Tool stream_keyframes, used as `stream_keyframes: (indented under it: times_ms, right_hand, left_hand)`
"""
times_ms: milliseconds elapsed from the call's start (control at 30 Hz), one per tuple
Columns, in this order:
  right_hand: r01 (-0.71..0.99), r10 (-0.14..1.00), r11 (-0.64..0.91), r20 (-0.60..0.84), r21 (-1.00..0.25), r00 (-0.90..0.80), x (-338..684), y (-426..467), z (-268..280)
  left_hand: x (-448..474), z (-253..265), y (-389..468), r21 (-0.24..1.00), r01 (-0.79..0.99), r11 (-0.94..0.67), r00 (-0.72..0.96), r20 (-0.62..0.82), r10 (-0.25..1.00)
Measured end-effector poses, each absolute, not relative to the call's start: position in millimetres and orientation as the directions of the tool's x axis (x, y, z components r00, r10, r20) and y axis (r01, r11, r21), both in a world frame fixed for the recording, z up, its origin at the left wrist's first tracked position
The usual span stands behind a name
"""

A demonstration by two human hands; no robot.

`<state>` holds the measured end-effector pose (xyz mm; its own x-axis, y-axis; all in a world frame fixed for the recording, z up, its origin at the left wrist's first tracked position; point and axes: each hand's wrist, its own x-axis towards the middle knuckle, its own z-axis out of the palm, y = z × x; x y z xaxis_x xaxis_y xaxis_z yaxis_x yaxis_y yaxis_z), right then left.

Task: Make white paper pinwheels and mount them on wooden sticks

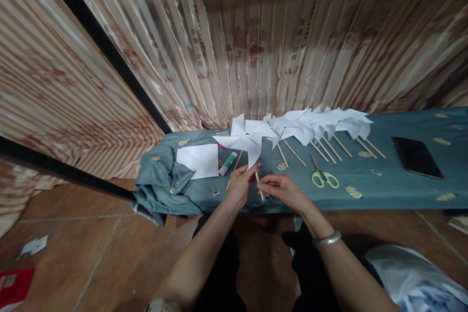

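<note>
A white paper pinwheel [252, 132] on a thin wooden stick is held upright over the front of the cloth-covered bench. My left hand [240, 184] is closed around the stick just under the paper blades. Lower down, the fingertips of my right hand [281, 189] pinch the same stick near its bottom end. Left of the pinwheel lie a green and white glue stick [228, 163], a loose wooden stick [234, 169] and white square paper [199, 160]. To the right, several white pinwheels [310, 124] lie overlapping in a row, their sticks towards me.
Scissors with yellow-green handles [323, 175] lie right of my hands. A black phone or tablet [417, 157] rests farther right on the green cloth [387, 190]. Curtains [248, 44] hang behind the bench. A white bag [413, 273] sits at the lower right.
</note>
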<state>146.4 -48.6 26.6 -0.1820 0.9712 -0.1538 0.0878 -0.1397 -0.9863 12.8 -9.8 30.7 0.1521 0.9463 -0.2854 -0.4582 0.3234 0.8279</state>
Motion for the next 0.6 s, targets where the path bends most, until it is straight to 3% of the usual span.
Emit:
stream_keyframes:
  times_ms: [600]
  right_hand:
    - [0.046,0.978,-0.154,-0.159,-0.987,-0.133,140,-43,9]
  left_hand:
    - [7,-2,-23,0.809,-0.458,0.368,0.216,-0.300,0.929]
